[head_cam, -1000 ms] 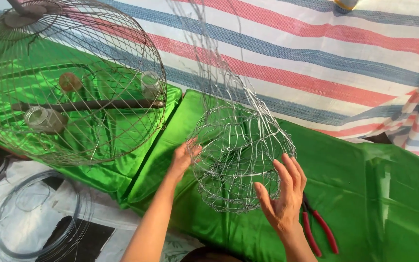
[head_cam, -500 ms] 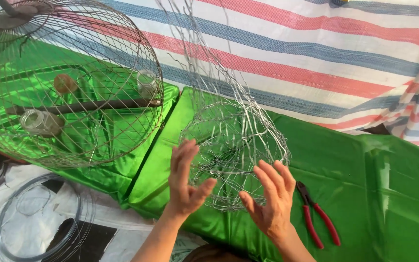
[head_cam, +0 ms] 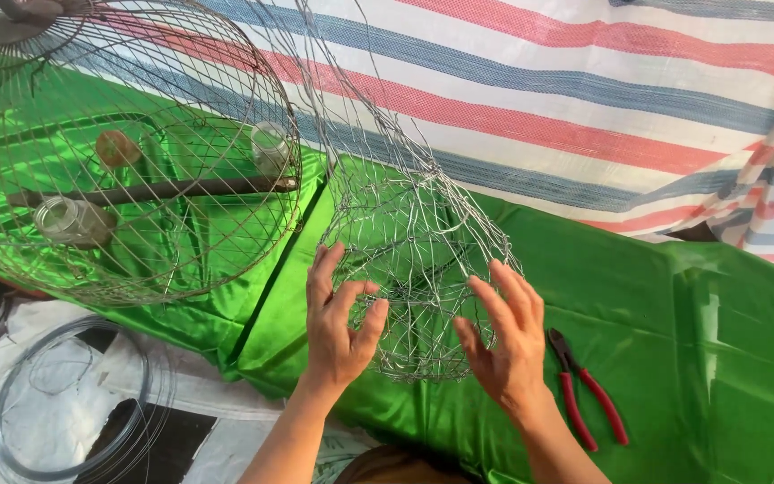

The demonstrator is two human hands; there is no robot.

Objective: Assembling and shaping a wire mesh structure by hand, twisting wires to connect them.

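Two bare forearms rise from the lower edge of the head view, each ending in an uncovered hand. The left hand (head_cam: 338, 327) and the right hand (head_cam: 503, 345) wear no gloves. No sleeve, cuff or wristband shows on either arm as far down as the frame reaches. No ring shows on the fingers (head_cam: 320, 269) and no watch or bracelet on either wrist. The nails look short and unpainted. The fingers are slender, with the knuckles plainly marked. At the bottom edge between the forearms sits a rounded brownish shape, too cropped to identify.
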